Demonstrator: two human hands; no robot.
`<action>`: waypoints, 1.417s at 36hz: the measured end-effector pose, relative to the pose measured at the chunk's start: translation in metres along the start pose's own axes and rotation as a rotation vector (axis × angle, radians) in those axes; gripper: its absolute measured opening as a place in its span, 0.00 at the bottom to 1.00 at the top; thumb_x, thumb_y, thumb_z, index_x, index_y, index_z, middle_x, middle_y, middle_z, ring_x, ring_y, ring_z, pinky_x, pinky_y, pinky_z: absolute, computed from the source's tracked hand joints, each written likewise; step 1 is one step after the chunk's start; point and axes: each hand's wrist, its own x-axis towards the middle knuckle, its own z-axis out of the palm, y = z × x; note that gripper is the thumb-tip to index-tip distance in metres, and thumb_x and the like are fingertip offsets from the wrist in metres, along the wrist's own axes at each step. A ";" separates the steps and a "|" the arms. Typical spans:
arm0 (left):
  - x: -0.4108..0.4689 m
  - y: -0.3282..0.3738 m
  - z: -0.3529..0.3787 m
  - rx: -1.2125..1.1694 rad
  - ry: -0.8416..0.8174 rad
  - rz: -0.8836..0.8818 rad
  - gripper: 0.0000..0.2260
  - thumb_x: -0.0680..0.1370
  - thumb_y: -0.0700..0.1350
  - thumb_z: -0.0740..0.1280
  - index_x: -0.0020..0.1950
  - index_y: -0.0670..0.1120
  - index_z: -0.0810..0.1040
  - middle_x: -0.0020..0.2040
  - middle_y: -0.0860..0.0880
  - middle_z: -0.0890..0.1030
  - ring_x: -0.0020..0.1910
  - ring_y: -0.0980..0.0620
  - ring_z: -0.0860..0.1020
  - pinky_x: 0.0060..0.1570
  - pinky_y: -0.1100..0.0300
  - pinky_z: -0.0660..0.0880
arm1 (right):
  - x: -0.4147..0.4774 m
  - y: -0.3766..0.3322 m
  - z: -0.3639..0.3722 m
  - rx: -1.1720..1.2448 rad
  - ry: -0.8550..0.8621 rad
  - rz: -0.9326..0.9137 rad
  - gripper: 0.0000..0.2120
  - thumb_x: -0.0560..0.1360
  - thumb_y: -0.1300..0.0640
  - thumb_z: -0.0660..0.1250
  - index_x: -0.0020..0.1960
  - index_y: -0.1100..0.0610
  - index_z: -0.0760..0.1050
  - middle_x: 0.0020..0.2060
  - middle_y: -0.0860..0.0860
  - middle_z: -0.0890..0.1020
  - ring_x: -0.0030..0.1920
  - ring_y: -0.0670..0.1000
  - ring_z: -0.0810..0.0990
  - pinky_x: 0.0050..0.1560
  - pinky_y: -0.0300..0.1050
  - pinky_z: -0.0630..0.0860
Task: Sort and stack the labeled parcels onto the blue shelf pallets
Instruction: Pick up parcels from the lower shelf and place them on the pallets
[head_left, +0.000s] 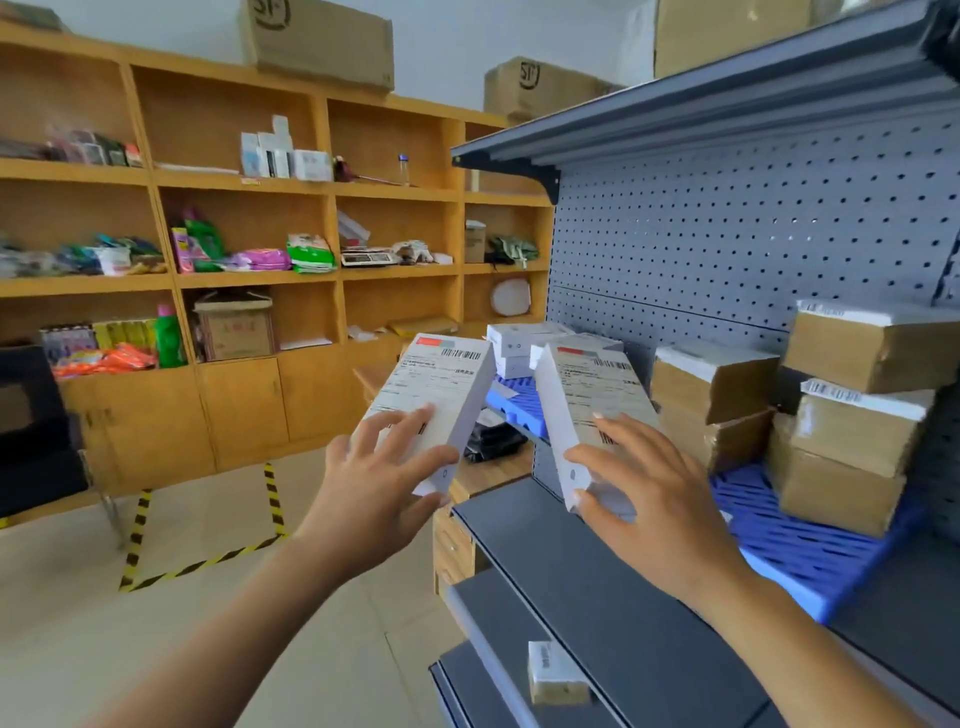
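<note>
- Left hand (374, 483) gripped first white box (441, 384) at its near end, fingers over label, thumb on its side; right hand (654, 493) held second white box (592, 400) likewise
- Both tilted label-up, likely for reading; the second above front edge of grey shelf (597, 571), the first beyond it
- Slim smooth card; ribbed blue pallet (810, 551) bore taped brown parcels (841, 467)

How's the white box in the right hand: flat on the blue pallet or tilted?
Tilted, off the blue pallet. The right hand grips the white box by its near end; far end raised.
</note>
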 end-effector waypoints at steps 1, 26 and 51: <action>0.006 -0.008 0.006 -0.011 -0.002 0.003 0.22 0.70 0.57 0.73 0.61 0.63 0.69 0.72 0.48 0.67 0.67 0.42 0.62 0.53 0.37 0.71 | 0.007 0.002 0.008 -0.014 0.006 0.006 0.14 0.72 0.44 0.59 0.56 0.41 0.72 0.64 0.49 0.75 0.66 0.52 0.68 0.53 0.59 0.73; 0.244 -0.137 0.182 -0.086 0.015 0.178 0.18 0.72 0.60 0.62 0.61 0.64 0.69 0.74 0.51 0.65 0.69 0.41 0.64 0.53 0.37 0.70 | 0.184 0.153 0.175 -0.268 0.065 0.128 0.18 0.72 0.43 0.57 0.57 0.45 0.77 0.63 0.50 0.76 0.66 0.51 0.67 0.47 0.61 0.74; 0.457 -0.187 0.295 -0.361 0.023 0.569 0.19 0.74 0.59 0.63 0.64 0.65 0.64 0.75 0.52 0.62 0.71 0.43 0.60 0.56 0.40 0.66 | 0.268 0.205 0.264 -0.717 0.005 0.364 0.19 0.72 0.42 0.56 0.61 0.42 0.73 0.56 0.47 0.80 0.58 0.49 0.72 0.47 0.58 0.71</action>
